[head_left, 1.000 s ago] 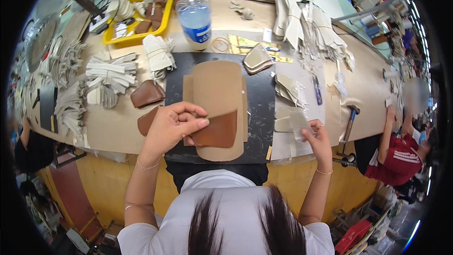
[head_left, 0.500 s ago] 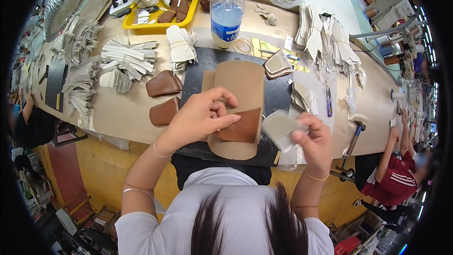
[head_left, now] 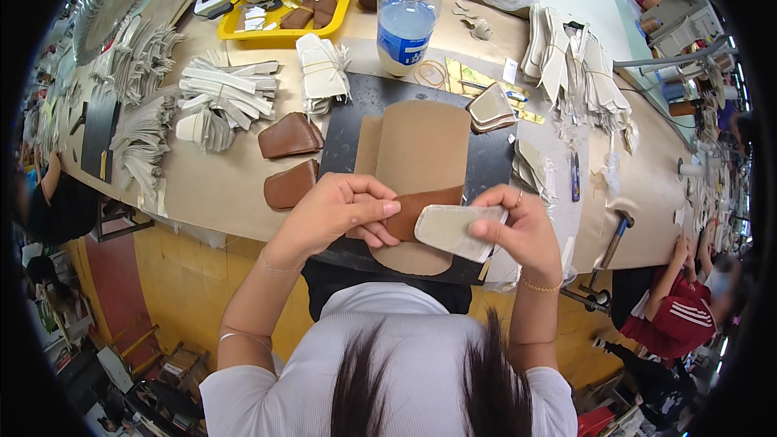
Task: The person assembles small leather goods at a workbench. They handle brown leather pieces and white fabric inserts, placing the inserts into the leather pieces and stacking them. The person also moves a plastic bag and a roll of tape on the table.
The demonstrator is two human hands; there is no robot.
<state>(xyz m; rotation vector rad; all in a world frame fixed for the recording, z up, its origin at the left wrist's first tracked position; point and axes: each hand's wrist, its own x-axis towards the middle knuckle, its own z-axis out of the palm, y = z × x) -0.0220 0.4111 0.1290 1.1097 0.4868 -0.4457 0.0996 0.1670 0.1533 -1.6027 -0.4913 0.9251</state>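
My left hand (head_left: pixel 338 212) pinches the left end of a brown leather piece (head_left: pixel 427 204) between thumb and fingers. That leather lies over a curved tan board (head_left: pixel 422 142) on a black mat (head_left: pixel 350 133). In my right hand (head_left: pixel 522 226) is a pale grey-beige shaped piece (head_left: pixel 447 228) with rounded corners, gripped at its right end. Its left end overlaps the leather from above; whether they touch I cannot tell. Left of the mat lie two small stacks of brown leather pieces, an upper stack (head_left: pixel 290 136) and a lower stack (head_left: pixel 291 184).
A bottle (head_left: pixel 406 28) of cloudy liquid stands behind the board, near a yellow tray (head_left: pixel 344 8) with leather bundles. Pale bundles (head_left: pixel 227 89) lie left; more bundles (head_left: pixel 595 73) lie right. A hammer (head_left: pixel 617 239) rests at the right edge. A co-worker (head_left: pixel 676 307) sits at right.
My right hand has brought the pale piece left, over the leather's right part. The left hand's fingers have curled lower at the leather's left end. The whole view has shifted slightly.
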